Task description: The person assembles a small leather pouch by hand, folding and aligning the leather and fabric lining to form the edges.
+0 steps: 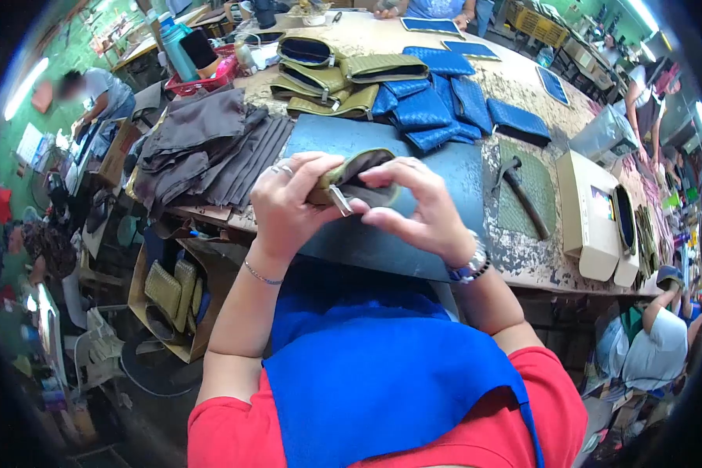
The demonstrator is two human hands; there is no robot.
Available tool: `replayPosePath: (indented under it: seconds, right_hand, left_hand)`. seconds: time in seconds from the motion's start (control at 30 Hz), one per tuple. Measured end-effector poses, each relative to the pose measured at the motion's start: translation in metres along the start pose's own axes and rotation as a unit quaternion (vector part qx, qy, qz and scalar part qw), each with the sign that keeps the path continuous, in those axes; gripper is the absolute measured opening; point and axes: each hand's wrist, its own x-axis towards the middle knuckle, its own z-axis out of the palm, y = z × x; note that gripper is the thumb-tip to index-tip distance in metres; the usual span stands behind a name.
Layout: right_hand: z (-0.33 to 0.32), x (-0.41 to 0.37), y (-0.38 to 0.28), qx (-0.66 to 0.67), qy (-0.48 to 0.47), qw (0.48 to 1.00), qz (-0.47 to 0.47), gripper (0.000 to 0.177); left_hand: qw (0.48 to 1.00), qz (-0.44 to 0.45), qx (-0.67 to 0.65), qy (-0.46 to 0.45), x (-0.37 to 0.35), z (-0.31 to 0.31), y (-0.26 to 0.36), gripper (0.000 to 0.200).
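Observation:
In front of my chest, my left hand is closed around an olive-green woven pouch and tilts its mouth to the right. The dark lining shows inside, and a zipper end hangs off the rim near my left thumb. My right hand is at the pouch's mouth with thumb and forefinger apart; the forefinger reaches over the lining. Whether it presses on the rim is hard to tell. Below the hands lies a dark cutting mat.
Olive pouches and blue woven pouches are piled behind the mat. Dark lining pieces lie left. A hammer and a cardboard box are on the right. A carton of pouches stands below left. Other people work around.

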Motion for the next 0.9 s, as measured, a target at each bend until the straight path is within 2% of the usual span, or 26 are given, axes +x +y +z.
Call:
replayPosePath:
  seconds: [0.07, 0.17, 0.2, 0.27, 0.33, 0.4, 0.47, 0.53, 0.63, 0.77, 0.87, 0.9]
  right_hand:
    - [0.016, 0.003, -0.002, 0.084, -0.001, 0.993, 0.08, 0.037]
    - [0.021, 0.004, -0.002, 0.085, -0.02, 0.988, 0.126, 0.031]
    - [0.023, 0.002, 0.0, 0.104, -0.008, 0.988, 0.113, 0.028]
    - [0.025, -0.001, 0.004, 0.142, 0.017, 0.986, 0.087, 0.023]
    - [0.016, -0.002, 0.002, 0.123, -0.007, 0.982, 0.141, 0.017]
    - [0.014, -0.002, 0.001, 0.142, -0.004, 0.972, 0.187, 0.015]
    - [0.014, -0.001, 0.002, 0.174, -0.022, 0.97, 0.167, 0.013]
    - [0.011, 0.002, 0.002, 0.181, -0.049, 0.969, 0.16, 0.013]
    - [0.02, 0.0, 0.007, 0.196, -0.04, 0.968, 0.149, 0.014]
    - [0.021, -0.001, 0.009, 0.151, -0.04, 0.982, 0.11, 0.013]
    - [0.019, 0.001, -0.002, -0.046, -0.009, 0.999, 0.008, 0.009]
    - [0.018, 0.002, -0.005, -0.057, -0.01, 0.998, 0.009, 0.008]
  left_hand:
    - [0.997, 0.019, 0.061, -0.031, -0.002, 0.007, 0.004, 0.045]
    - [0.993, 0.019, 0.098, -0.055, -0.006, 0.012, 0.011, 0.042]
    - [0.993, 0.014, 0.102, -0.058, -0.007, 0.012, 0.014, 0.041]
    - [0.997, 0.012, 0.042, -0.063, -0.008, 0.008, 0.014, 0.044]
    - [0.997, 0.02, -0.061, -0.034, -0.017, 0.013, 0.003, 0.047]
    - [0.998, 0.005, -0.056, -0.033, -0.025, 0.014, 0.0, 0.048]
    - [0.999, -0.004, -0.044, -0.017, -0.029, 0.014, 0.0, 0.045]
    - [0.999, 0.034, 0.013, -0.019, -0.024, 0.008, 0.002, 0.043]
    - [0.997, 0.044, 0.06, -0.028, -0.02, 0.004, 0.004, 0.04]
    - [0.99, 0.064, 0.093, -0.084, -0.021, -0.004, -0.003, 0.034]
    - [0.985, 0.086, 0.112, -0.102, -0.023, -0.007, -0.01, 0.033]
    - [0.984, 0.092, 0.116, -0.103, -0.025, -0.007, -0.011, 0.032]
